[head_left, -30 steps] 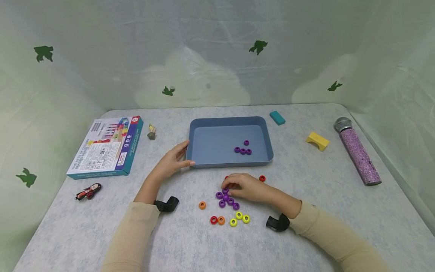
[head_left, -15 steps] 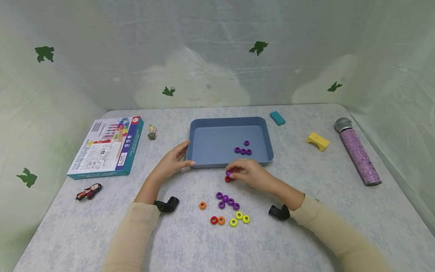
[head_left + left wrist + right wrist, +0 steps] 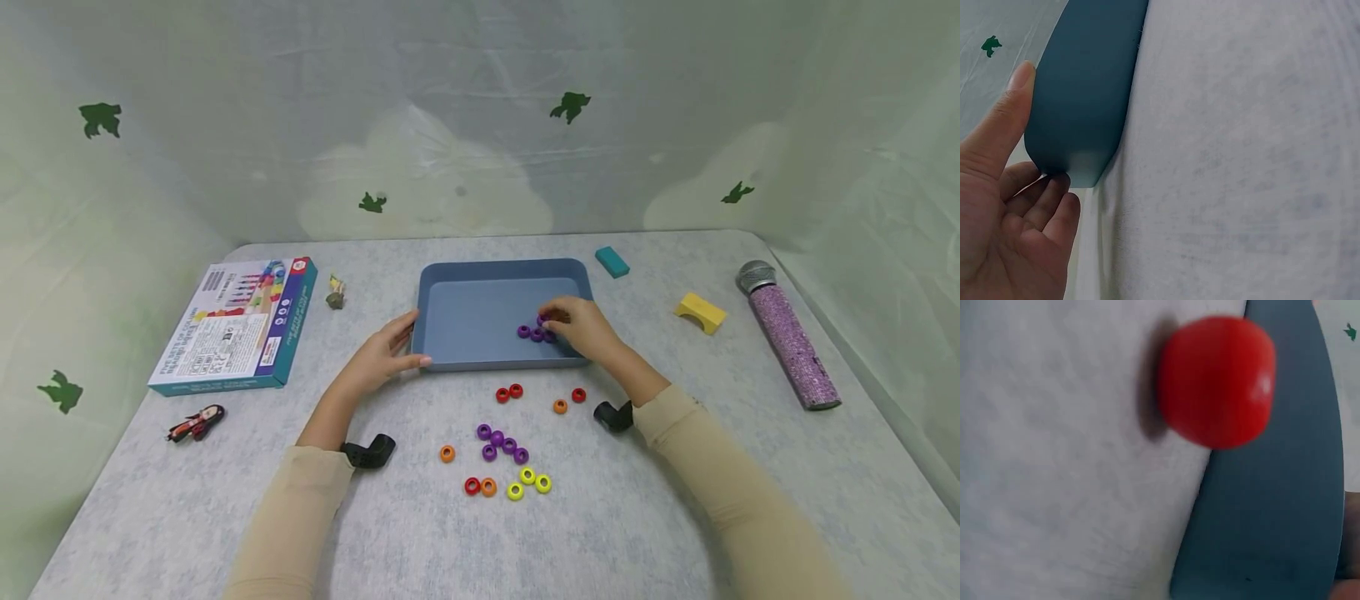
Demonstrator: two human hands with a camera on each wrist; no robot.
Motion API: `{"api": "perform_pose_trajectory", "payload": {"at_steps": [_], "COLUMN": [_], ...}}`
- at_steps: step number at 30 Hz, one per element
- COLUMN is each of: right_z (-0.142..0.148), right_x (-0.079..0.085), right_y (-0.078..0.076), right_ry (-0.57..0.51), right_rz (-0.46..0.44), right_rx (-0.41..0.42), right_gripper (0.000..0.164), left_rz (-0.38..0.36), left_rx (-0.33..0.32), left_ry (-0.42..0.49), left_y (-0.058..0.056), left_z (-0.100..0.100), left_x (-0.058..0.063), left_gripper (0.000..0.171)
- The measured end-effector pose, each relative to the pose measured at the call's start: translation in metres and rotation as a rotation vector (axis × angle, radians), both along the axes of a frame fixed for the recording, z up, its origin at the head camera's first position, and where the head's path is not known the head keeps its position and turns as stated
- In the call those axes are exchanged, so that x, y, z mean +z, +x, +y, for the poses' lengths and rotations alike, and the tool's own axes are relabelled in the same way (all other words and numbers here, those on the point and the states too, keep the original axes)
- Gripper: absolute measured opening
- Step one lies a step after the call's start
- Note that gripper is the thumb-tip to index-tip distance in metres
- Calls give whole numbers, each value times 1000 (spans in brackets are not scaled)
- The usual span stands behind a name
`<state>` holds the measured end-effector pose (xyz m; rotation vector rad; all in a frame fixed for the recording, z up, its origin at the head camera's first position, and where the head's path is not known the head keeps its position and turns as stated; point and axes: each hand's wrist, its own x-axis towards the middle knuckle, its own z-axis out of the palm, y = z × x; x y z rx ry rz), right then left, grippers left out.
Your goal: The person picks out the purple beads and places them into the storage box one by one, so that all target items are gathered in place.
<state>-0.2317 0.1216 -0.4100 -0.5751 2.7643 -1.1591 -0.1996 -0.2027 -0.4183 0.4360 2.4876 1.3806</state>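
At the tray's left end, my left hand (image 3: 381, 354) grips the near corner of the blue tray (image 3: 491, 365). In the left wrist view, the thumb lies along the tray wall (image 3: 1085, 81) and the bent fingers touch its end. My right hand (image 3: 583, 327) is over the tray's right half, pinching a purple bead (image 3: 542, 320) partly hidden by the fingertips. Just below it, several purple beads (image 3: 523, 332) lie on the tray floor. Several more purple beads (image 3: 497, 437) are on the table in front. A red bead (image 3: 1216, 381) looms large in the right wrist view.
Red beads (image 3: 502, 395), orange beads (image 3: 488, 487) and yellow beads (image 3: 527, 476) lie scattered before the tray. A boxed set (image 3: 232, 325), figurine (image 3: 336, 292) and doll (image 3: 197, 422) are left; teal block (image 3: 612, 262), yellow arch block (image 3: 701, 312) and glittery microphone (image 3: 791, 337) right.
My right hand has picked a purple bead from the table group and carried it up and rightward, over the near wall into the tray. The left hand has stayed on the tray corner.
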Motion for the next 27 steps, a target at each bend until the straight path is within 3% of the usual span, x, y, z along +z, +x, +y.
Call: {"api": "perform_pose_trajectory", "payload": {"at_steps": [4,9,14,17,23,27], "right_z": [-3,-5,-6,-5,-7,-11], "right_x": [-1,-2,2,7,17,13], "right_y": [-6,-10,-5,7,48,75], "right_ry": [92,129,101,13,-172,-189], "right_rz": [-49,-81,-72,-19,129,103], "right_rx": [7,1,3,37,229,357], "right_gripper": [21,20,24,30,35,35], "left_rz": [-19,-12,-12,-3,-5,10], "left_rx": [7,6,12,10,11,3], "left_ry": [16,30,22,15,17,11], "left_y": [5,12,11,6,6,1], "left_z": [3,9,9,4,4,1], "left_x": [8,22,20,9,9,0], "left_gripper": [85,81,81,83,84,87]}}
